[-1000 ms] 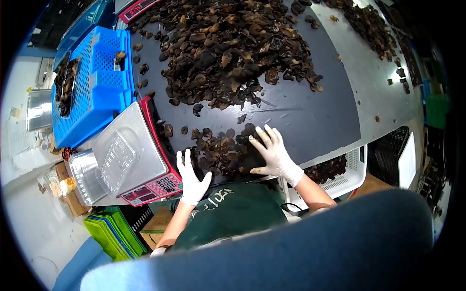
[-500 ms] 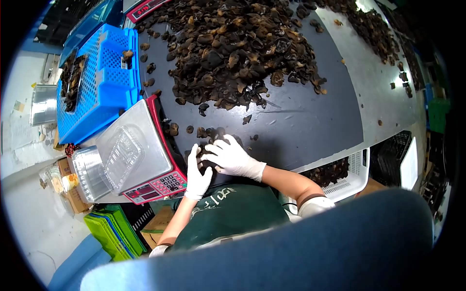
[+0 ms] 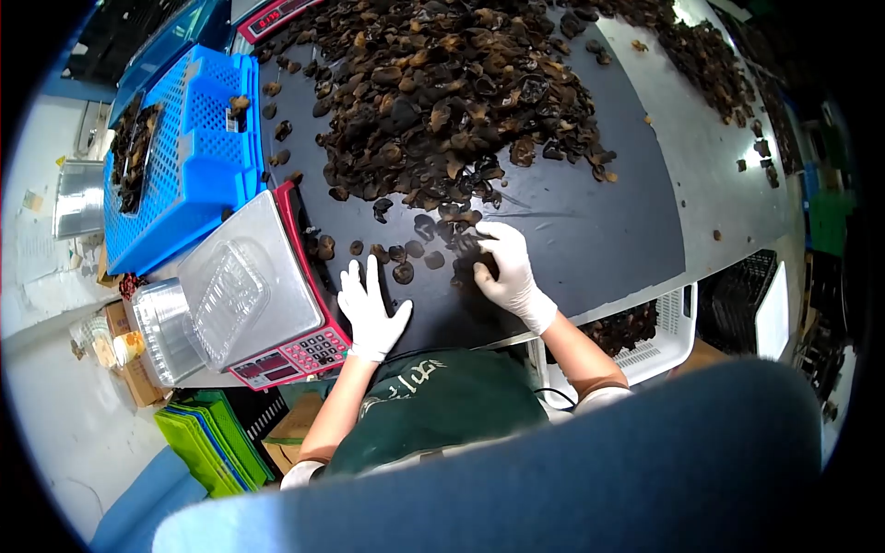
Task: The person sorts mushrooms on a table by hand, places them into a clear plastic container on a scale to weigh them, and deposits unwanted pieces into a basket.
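Observation:
My left hand (image 3: 372, 311), in a white glove, hovers over or rests on the dark mat (image 3: 590, 221) with its fingers spread and nothing in it. To its right, my gloved right hand (image 3: 516, 278) curves loosely, thumb and forefinger apart. Dark wood ear mushrooms (image 3: 464, 241) lie against its fingertips, partly blurred. Several loose wood ears (image 3: 403, 273) are scattered between the two hands. Beyond them rises a large heap of wood ears (image 3: 452, 92). Left of my left hand stands a red-edged scale (image 3: 304, 355) with a clear plastic box (image 3: 230, 286) on its plate.
A blue crate (image 3: 198, 157) holding a pack of wood ears stands at the left. Clear boxes (image 3: 166, 327) are stacked beside the scale. A white basket (image 3: 678, 336) with wood ears sits below the table's right edge. Green crates (image 3: 212, 442) stand at lower left.
My hands were together over a clump of wood ears near the table's edge. My right hand has moved right and away from me; my left has opened flat. Wood ears now lie spread farther forward.

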Action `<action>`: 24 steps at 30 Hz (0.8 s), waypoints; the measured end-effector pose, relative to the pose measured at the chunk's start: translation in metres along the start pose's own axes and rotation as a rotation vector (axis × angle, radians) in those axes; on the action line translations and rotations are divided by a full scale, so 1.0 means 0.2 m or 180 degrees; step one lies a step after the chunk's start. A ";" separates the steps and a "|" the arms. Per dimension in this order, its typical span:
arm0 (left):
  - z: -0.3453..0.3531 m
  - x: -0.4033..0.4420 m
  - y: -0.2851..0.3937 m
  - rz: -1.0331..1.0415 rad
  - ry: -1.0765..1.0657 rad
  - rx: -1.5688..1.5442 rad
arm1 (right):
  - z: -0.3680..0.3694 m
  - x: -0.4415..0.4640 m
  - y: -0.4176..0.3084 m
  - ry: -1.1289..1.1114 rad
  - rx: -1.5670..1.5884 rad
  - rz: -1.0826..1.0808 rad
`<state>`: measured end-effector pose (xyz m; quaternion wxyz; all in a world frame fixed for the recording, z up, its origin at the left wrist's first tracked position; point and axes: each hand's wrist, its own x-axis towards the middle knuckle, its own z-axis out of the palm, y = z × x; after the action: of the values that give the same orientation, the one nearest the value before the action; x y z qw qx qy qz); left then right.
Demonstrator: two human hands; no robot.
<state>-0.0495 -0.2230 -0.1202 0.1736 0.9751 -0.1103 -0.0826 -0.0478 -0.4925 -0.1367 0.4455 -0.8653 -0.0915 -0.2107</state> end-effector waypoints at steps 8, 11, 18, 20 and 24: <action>0.03 0.29 0.07 0.1339 0.0090 0.0251 | 0.14 0.03 -0.16 -0.1101 -0.1104 -0.0211; 0.04 0.34 0.08 0.1308 0.0224 -0.0307 | 0.13 0.04 -0.15 -0.0993 -0.1028 -0.0259; 0.08 0.34 0.02 0.0715 0.0414 -0.1469 | 0.08 0.02 -0.03 -0.0501 -0.0021 -0.0381; 0.06 0.38 0.06 0.0613 0.0673 -0.1821 | 0.08 0.04 0.00 0.0151 0.1095 0.0458; 0.04 0.48 0.15 0.0814 0.0723 -0.1501 | -0.04 0.09 0.06 0.1045 0.4152 0.2922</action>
<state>0.0365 -0.2756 -0.1283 0.4157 0.8891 -0.1899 0.0263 -0.0290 -0.5065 -0.1330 0.9096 -0.3412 0.2344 -0.0355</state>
